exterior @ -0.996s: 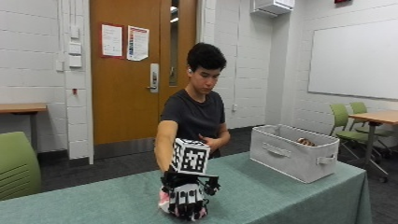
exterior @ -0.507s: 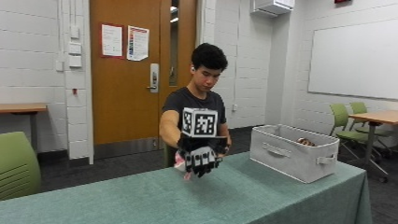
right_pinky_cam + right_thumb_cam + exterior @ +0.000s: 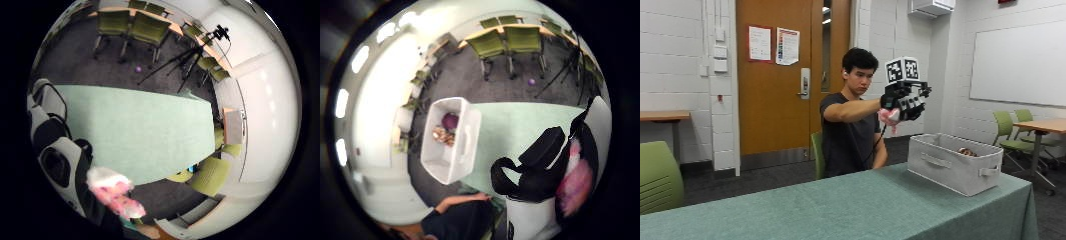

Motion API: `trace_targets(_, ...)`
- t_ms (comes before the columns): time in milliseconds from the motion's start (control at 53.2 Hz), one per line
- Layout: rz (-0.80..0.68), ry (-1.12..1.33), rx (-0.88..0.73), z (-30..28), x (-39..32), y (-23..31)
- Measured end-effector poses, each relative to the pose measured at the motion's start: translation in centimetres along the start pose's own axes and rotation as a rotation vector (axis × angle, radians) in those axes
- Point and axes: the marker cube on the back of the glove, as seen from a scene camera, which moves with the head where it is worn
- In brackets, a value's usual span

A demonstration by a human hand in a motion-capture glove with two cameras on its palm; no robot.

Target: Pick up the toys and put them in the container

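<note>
outside view shows a person behind a green-clothed table (image 3: 859, 205) with the black-gloved right hand (image 3: 905, 100) raised to about shoulder height, well above the tabletop. its fingers are curled round a pink and white soft plush toy (image 3: 889, 116), which pokes out below the glove. a pale grey fabric bin with side handles (image 3: 953, 167) stands on the table's far end, below and beyond the hand, well apart from it. the thumb side palm view looks down into the bin (image 3: 451, 140), where a dark purple toy (image 3: 450, 120) and a brownish toy (image 3: 441, 135) lie side by side.
</note>
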Motion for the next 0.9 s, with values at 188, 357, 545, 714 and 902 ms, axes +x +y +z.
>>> trace_targets(188, -0.142, -0.029, 0.071, -4.3, -12.6, -1.4)
trace_targets(357, -0.387, -0.168, 0.060, -5.3, -24.7, -0.9)
trace_targets(545, -0.313, -0.149, 0.015, -1.7, -33.3, -2.3)
trace_targets(714, -0.619, -0.124, -0.149, 1.5, -35.1, -0.6)
trace_targets(902, -0.533, -0.022, -0.336, 3.4, -32.9, -0.3)
